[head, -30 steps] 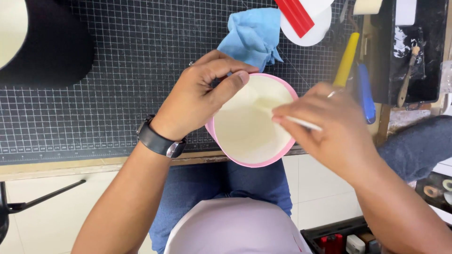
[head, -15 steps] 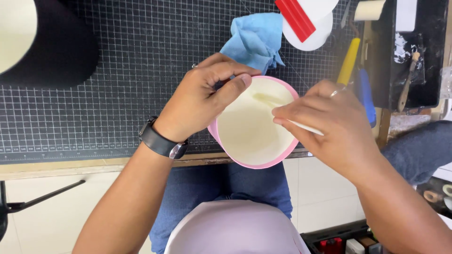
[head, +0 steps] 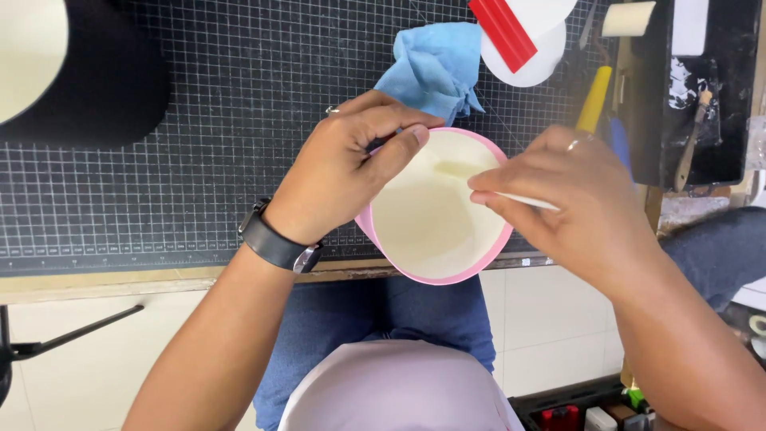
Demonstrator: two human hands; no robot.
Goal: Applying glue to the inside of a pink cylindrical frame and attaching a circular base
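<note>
The left hand's fingers (head: pixel 399 148) pinch the far rim of the pink-edged cup (head: pixel 435 207), mid-frame over the table (head: pixel 159 199) edge. The right hand (head: pixel 574 199) has its fingers closed on a thin white strip (head: pixel 527 202), its tip inside the cup mouth. It looks like lining work; next, the strip needs pressing flat to the wall. A blue cloth (head: pixel 435 68) lies just above.

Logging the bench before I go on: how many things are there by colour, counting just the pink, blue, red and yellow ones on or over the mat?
Pink: 1, the pink-rimmed cup
Blue: 1, the blue cloth
Red: 1, the red strip
Yellow: 1, the yellow-handled tool
Total: 4
</note>
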